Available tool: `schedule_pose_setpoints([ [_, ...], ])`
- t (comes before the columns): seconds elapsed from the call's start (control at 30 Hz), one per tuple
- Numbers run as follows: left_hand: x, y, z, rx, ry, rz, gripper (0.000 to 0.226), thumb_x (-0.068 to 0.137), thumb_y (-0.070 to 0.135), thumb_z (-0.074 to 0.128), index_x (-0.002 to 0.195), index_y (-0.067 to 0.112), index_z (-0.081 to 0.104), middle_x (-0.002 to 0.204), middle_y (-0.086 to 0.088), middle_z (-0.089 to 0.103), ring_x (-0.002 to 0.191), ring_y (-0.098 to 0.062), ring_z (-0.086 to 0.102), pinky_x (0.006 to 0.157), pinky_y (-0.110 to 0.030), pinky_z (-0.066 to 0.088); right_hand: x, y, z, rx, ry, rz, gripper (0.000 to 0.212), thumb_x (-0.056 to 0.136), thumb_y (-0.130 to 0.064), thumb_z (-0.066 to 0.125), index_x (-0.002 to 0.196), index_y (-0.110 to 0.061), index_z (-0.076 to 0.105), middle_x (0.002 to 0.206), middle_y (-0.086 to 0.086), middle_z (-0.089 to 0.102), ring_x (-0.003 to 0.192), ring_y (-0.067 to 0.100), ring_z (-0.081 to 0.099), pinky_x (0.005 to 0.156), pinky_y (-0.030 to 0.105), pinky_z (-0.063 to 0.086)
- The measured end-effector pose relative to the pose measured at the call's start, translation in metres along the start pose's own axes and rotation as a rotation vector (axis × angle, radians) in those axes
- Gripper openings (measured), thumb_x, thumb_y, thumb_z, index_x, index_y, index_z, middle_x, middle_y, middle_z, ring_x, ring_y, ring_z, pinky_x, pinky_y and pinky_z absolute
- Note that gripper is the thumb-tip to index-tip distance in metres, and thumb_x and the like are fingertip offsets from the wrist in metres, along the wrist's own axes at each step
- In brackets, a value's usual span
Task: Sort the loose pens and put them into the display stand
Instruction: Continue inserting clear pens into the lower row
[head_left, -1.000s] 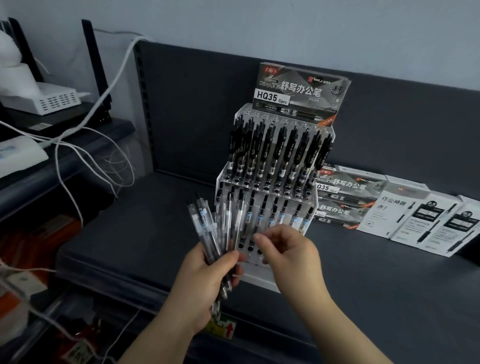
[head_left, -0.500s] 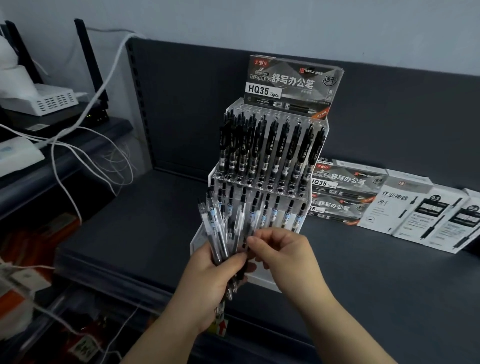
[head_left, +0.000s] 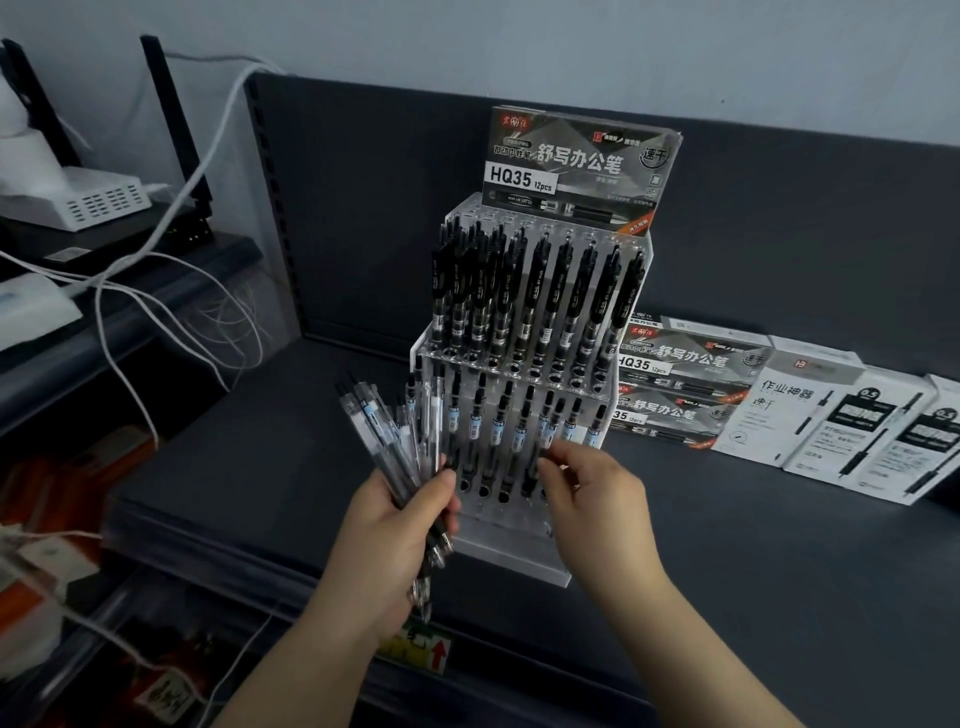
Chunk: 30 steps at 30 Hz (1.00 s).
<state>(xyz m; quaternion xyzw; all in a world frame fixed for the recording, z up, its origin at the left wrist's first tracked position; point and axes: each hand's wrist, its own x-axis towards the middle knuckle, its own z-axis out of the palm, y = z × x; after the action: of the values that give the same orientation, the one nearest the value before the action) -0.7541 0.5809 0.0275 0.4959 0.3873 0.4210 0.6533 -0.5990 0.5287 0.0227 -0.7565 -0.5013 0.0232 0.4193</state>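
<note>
On the far left, a white vented plastic box (head_left: 98, 200) sits on a dark side ledge, with white cables (head_left: 171, 208) trailing down from it. On the dark grey metal shelf (head_left: 260, 457), the left hand (head_left: 395, 545) is wrapped round a fanned bundle of loose clear-barrelled pens (head_left: 384, 431). The thumb is pressed across the front of the bundle. The pens' upper ends spread up and to the left, and their tips poke out below the palm.

Just right of the bundle stands the clear acrylic tiered display stand (head_left: 509, 556). Black-clipped pens (head_left: 530, 296) fill its upper tier, and a row of clear pens stands in the lower tier. A grey printed HQ35 card box (head_left: 576, 166) sits on top.

The right hand (head_left: 597, 509) is at the lower tier with its fingers curled. Its fingertips (head_left: 545, 462) are bunched on the lower barrel of a single clear pen (head_left: 557, 415), which stands upright among that row.

Further right, grey HQ35 boxes (head_left: 691, 395) and white pen boxes (head_left: 852, 431) lean against the back panel.
</note>
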Motion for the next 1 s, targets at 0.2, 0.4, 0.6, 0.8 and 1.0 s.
schedule_pose_setpoints([
  [0.2, -0.002, 0.0, -0.001, 0.023, -0.02, 0.006, 0.015, 0.09, 0.015, 0.057, 0.08, 0.004, 0.056, 0.061, 0.0, 0.058, 0.058, -0.012, 0.055, 0.059, -0.026, 0.045, -0.002, 0.005, 0.004, -0.091, -0.058, -0.008, 0.02, 0.094, -0.015, 0.051, 0.101, -0.013, 0.069, 0.085, 0.002, 0.066, 0.077, 0.016, 0.06, 0.067, 0.024, 0.045],
  [0.4, -0.004, 0.0, -0.001, 0.024, -0.035, 0.008, 0.012, 0.09, 0.013, 0.057, 0.085, 0.001, 0.056, 0.061, 0.0, 0.059, 0.056, -0.011, 0.055, 0.052, -0.02, 0.047, -0.002, 0.0, 0.003, -0.056, -0.054, 0.063, 0.019, 0.086, -0.029, 0.063, 0.098, -0.014, 0.066, 0.08, -0.004, 0.063, 0.073, 0.012, 0.06, 0.068, 0.029, 0.052],
  [0.6, -0.006, 0.0, 0.0, 0.012, -0.058, 0.005, 0.015, 0.09, 0.012, 0.056, 0.094, -0.003, 0.055, 0.061, 0.0, 0.061, 0.056, -0.011, 0.056, 0.052, -0.019, 0.047, 0.003, -0.001, 0.006, -0.152, -0.082, 0.068, 0.018, 0.09, -0.03, 0.058, 0.094, -0.016, 0.068, 0.078, -0.003, 0.066, 0.072, 0.016, 0.061, 0.062, 0.028, 0.049],
  [0.8, -0.01, 0.001, 0.002, 0.004, -0.059, -0.016, 0.012, 0.089, 0.011, 0.057, 0.088, -0.001, 0.059, 0.063, 0.0, 0.063, 0.057, -0.01, 0.058, 0.054, -0.021, 0.047, 0.002, 0.002, 0.005, -0.154, -0.094, 0.049, 0.019, 0.092, -0.026, 0.055, 0.092, -0.012, 0.067, 0.078, 0.002, 0.068, 0.072, 0.019, 0.062, 0.063, 0.03, 0.051],
  [1.0, -0.013, -0.001, 0.004, 0.009, -0.063, -0.027, 0.0, 0.087, 0.007, 0.061, 0.087, 0.006, 0.061, 0.066, 0.0, 0.062, 0.06, -0.011, 0.057, 0.06, -0.023, 0.047, -0.008, -0.004, -0.005, 0.065, -0.012, 0.124, 0.013, 0.085, -0.032, 0.066, 0.088, -0.02, 0.066, 0.071, -0.006, 0.065, 0.064, 0.01, 0.061, 0.062, 0.028, 0.053],
])
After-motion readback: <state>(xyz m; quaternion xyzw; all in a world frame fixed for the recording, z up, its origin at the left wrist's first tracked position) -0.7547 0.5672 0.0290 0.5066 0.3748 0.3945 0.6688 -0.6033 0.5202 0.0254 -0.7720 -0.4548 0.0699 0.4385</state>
